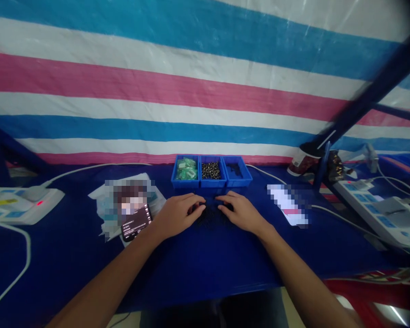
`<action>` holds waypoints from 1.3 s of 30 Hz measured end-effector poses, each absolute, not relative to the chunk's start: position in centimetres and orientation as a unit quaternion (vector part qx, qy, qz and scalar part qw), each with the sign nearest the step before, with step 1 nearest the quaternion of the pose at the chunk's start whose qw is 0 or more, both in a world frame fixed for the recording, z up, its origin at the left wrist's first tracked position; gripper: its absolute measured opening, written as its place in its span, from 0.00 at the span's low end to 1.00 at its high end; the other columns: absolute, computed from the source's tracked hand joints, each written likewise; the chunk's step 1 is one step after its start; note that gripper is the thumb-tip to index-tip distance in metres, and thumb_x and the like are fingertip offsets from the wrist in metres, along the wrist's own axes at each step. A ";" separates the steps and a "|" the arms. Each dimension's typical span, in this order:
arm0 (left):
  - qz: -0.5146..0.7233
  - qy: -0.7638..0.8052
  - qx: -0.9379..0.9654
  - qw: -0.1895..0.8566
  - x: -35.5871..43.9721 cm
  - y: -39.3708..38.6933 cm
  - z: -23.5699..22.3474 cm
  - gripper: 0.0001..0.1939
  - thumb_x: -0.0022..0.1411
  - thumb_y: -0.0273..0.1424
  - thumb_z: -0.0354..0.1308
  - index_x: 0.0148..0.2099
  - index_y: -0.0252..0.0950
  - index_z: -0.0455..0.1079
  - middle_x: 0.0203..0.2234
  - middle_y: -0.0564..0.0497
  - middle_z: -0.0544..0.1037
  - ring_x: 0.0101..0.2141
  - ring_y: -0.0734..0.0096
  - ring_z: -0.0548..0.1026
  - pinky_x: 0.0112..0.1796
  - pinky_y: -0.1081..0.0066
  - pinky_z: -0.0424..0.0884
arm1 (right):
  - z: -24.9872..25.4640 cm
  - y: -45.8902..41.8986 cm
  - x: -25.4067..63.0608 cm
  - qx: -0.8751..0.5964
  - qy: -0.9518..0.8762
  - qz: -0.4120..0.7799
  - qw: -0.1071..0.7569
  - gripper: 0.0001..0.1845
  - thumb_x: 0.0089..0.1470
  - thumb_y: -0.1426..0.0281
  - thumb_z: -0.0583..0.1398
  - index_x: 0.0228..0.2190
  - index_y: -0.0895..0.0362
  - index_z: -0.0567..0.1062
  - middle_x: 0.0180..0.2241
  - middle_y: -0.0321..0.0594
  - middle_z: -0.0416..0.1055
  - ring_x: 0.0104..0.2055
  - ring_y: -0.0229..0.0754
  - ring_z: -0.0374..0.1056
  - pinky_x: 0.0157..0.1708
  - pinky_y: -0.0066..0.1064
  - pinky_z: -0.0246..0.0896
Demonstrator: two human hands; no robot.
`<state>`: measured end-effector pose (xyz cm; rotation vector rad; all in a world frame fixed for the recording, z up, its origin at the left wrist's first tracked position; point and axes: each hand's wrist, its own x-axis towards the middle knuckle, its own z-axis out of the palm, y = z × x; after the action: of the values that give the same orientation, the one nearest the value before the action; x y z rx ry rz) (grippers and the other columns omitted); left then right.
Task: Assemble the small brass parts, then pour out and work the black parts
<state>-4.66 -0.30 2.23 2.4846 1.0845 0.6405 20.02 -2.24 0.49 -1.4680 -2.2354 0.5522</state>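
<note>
A loose pile of small black parts (210, 219) lies on the blue table, hard to make out against the dark surface. My left hand (181, 213) rests at the pile's left side, thumb and forefinger slightly apart, with nothing clear between them. From the right, my right hand (242, 213) reaches to the same pile; its fingers bend inward and the thumb stays apart from them. Just beyond are three joined blue bins: the left bin (185, 184) has green-tinted plastic packets (186, 168), the middle holds brass-and-black small parts (211, 171), the right some black pieces (233, 170).
A lit phone (136, 223) lies on plastic bags (153, 187) at left, and another bright phone (287, 205) at right. Power strips (48, 207) sit at both sides with white cables. A cup (302, 161) stands near the metal frame post at the back right.
</note>
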 end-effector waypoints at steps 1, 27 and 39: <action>0.224 0.383 0.878 0.177 -4.6 -0.3 2.2 0.13 0.69 0.37 0.50 0.49 0.40 0.71 0.33 0.53 0.76 0.31 0.73 0.73 0.35 0.69 0.67 | 0.3 -2.2 19.9 -0.527 -0.802 0.194 0.203 0.16 0.61 0.67 0.57 0.50 0.52 0.76 0.42 0.42 0.72 0.43 0.42 0.69 0.45 0.34 0.62; 0.239 0.396 0.868 0.180 -4.4 -0.3 2.1 0.12 0.68 0.37 0.51 0.47 0.41 0.73 0.31 0.55 0.77 0.28 0.74 0.73 0.33 0.70 0.66 | -1.5 -0.3 19.3 -0.544 -0.753 0.181 0.324 0.09 0.62 0.74 0.55 0.42 0.55 0.74 0.41 0.42 0.73 0.43 0.42 0.69 0.45 0.34 0.62; 0.234 0.379 0.877 0.183 -4.3 -0.4 2.5 0.12 0.69 0.36 0.50 0.47 0.41 0.72 0.32 0.53 0.76 0.31 0.72 0.74 0.33 0.70 0.68 | 0.7 -1.6 19.1 -0.553 -0.667 0.282 0.413 0.07 0.59 0.65 0.59 0.37 0.55 0.75 0.32 0.37 0.75 0.31 0.38 0.68 0.31 0.30 0.60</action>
<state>-4.32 -0.40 2.51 2.4733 1.0682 0.6616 19.14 -1.56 0.70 -1.3899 -1.6765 0.7080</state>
